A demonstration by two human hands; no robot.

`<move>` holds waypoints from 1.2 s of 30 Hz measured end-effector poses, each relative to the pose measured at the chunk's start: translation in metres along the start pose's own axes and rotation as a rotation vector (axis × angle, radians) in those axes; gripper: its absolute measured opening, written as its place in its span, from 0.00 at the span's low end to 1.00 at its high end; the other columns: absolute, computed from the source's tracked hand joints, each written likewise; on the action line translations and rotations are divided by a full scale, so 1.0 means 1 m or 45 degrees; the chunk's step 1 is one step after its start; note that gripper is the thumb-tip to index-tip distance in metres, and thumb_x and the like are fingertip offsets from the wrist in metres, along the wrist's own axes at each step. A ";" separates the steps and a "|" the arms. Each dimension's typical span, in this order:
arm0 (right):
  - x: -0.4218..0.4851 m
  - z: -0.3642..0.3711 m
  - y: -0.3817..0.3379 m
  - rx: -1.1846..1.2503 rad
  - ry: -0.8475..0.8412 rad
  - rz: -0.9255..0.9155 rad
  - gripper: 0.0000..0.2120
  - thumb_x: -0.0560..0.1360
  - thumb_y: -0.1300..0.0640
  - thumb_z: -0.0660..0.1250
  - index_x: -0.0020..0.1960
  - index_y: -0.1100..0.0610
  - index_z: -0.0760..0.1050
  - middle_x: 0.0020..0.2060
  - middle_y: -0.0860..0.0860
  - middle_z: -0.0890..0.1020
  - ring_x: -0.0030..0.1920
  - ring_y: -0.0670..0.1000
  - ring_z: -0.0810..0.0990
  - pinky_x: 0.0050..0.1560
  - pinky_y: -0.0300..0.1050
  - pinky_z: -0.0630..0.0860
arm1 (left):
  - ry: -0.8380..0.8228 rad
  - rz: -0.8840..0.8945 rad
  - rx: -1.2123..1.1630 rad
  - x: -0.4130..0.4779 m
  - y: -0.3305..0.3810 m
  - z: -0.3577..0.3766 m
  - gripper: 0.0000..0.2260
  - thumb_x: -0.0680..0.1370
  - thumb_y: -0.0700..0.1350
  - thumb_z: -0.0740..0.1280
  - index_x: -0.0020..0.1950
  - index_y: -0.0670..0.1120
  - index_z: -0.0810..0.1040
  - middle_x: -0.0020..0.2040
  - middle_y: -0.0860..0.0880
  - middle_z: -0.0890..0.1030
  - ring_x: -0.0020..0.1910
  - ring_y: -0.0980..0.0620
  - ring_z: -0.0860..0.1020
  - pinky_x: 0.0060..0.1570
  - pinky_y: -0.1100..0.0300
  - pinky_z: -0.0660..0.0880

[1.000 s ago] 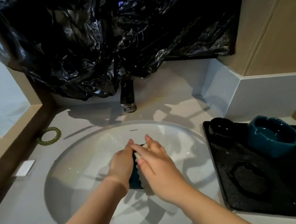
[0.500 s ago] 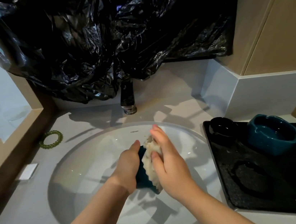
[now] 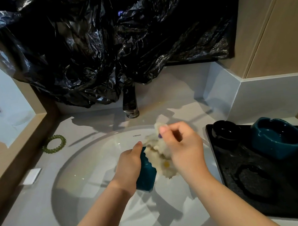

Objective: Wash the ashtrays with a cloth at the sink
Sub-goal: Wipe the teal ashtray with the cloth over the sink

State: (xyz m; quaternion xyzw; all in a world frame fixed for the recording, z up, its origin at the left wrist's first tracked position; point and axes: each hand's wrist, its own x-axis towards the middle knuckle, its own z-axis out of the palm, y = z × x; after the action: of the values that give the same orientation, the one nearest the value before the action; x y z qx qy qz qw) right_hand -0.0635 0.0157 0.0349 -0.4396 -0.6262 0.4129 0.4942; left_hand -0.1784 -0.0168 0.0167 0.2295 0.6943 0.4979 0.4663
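Over the white sink basin (image 3: 80, 171), my left hand (image 3: 128, 164) grips a teal ashtray (image 3: 145, 174) held on edge. My right hand (image 3: 183, 146) is closed on a crumpled cream cloth (image 3: 158, 149) pressed against the ashtray's open side. A second teal ashtray (image 3: 276, 136) and a small black ashtray (image 3: 224, 128) stand on the black tray (image 3: 269, 201) to the right.
A dark faucet (image 3: 130, 104) rises behind the basin, under a hanging black plastic bag (image 3: 106, 42). A green coiled hair tie (image 3: 54, 143) and a small white packet (image 3: 32, 175) lie on the counter at left. A wooden ledge runs along the left side.
My right hand has lifted off the ashtray's side and pulled the cloth up and out into view. The left hand has tilted the ashtray more upright.
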 end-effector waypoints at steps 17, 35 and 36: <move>-0.001 0.013 0.009 -0.045 -0.200 -0.032 0.09 0.77 0.54 0.56 0.52 0.41 0.69 0.48 0.37 0.78 0.45 0.38 0.77 0.54 0.40 0.73 | -0.180 0.145 0.051 -0.009 0.023 0.004 0.16 0.81 0.52 0.58 0.39 0.45 0.77 0.35 0.44 0.78 0.35 0.47 0.76 0.41 0.57 0.71; 0.000 0.007 0.006 0.090 -0.084 0.191 0.12 0.73 0.56 0.63 0.35 0.45 0.78 0.31 0.39 0.80 0.38 0.47 0.76 0.42 0.44 0.73 | -0.121 0.230 0.059 -0.014 0.020 0.006 0.18 0.80 0.55 0.60 0.36 0.46 0.78 0.31 0.48 0.78 0.33 0.49 0.75 0.39 0.59 0.69; -0.005 0.006 0.002 0.061 -0.078 0.038 0.10 0.71 0.54 0.64 0.34 0.42 0.78 0.35 0.37 0.80 0.41 0.44 0.77 0.45 0.41 0.73 | -0.155 0.241 0.040 -0.014 0.022 0.006 0.18 0.80 0.53 0.60 0.36 0.45 0.77 0.29 0.48 0.77 0.31 0.51 0.74 0.36 0.61 0.69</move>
State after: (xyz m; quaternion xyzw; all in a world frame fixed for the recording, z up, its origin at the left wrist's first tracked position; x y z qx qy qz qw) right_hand -0.0686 0.0112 0.0312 -0.4240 -0.6244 0.4483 0.4790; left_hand -0.1704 -0.0160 0.0421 0.3310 0.6477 0.5139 0.4548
